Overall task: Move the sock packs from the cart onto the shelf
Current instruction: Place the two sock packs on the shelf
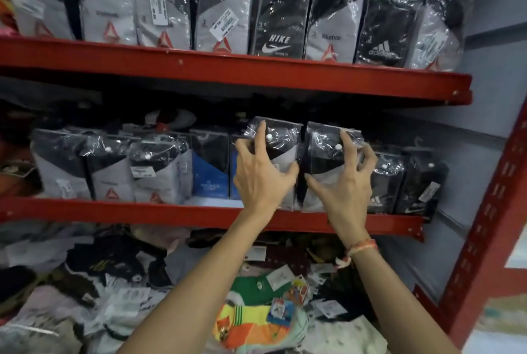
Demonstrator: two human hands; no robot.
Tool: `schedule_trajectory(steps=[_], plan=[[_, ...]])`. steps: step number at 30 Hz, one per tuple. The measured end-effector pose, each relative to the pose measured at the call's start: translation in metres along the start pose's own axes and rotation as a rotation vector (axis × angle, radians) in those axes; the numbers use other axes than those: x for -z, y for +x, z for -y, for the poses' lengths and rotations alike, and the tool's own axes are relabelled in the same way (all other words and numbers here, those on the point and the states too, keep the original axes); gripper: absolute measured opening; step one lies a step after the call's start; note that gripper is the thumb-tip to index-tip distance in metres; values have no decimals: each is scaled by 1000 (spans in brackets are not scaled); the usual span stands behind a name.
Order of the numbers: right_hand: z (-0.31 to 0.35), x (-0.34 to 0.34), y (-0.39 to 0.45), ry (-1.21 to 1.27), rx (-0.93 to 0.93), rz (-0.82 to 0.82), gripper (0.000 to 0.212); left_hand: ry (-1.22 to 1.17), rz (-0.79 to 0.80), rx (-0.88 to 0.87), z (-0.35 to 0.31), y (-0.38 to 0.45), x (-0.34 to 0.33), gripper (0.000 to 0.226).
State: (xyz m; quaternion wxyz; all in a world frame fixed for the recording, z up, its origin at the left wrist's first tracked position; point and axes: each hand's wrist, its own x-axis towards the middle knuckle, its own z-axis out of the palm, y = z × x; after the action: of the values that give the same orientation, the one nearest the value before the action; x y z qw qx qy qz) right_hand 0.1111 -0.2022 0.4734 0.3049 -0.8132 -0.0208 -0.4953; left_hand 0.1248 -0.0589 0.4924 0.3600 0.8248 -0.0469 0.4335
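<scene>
Two black-and-grey sock packs in clear plastic stand upright side by side on the middle red shelf [171, 212]. My left hand [261, 174] grips the left sock pack [282, 136], fingers spread over its front and thumb at its right edge. My right hand [345, 182] grips the right sock pack [322, 151] the same way. Both packs stand slightly in front of the row of packs beside them. No cart is in view.
More packs line the middle shelf: grey ones [114, 171] and blue ones [209, 174] to the left, black ones [410, 185] to the right. The upper shelf [256, 74] holds a full row. Loose socks [256, 313] pile up below. A red upright [490, 211] stands at right.
</scene>
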Motion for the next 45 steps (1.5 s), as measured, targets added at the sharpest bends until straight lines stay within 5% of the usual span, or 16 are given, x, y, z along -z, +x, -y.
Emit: schedule_trajectory(steps=[18,23,28,35,45], plan=[[-60,-36,1,-95,-18,175,87,147,133,-30,18,-11,-95,92],[-64,-27,5,-315,115,143,85,113,294,-270,35,-16,-84,84],[-79,-34,3,-566,267,301,69,489,258,-467,46,-14,-82,81],[-75,-16,-15,-664,272,402,70,603,450,-496,37,-21,-56,67],[-10,0,-115,-399,246,420,62,496,429,-420,76,-97,26,64]])
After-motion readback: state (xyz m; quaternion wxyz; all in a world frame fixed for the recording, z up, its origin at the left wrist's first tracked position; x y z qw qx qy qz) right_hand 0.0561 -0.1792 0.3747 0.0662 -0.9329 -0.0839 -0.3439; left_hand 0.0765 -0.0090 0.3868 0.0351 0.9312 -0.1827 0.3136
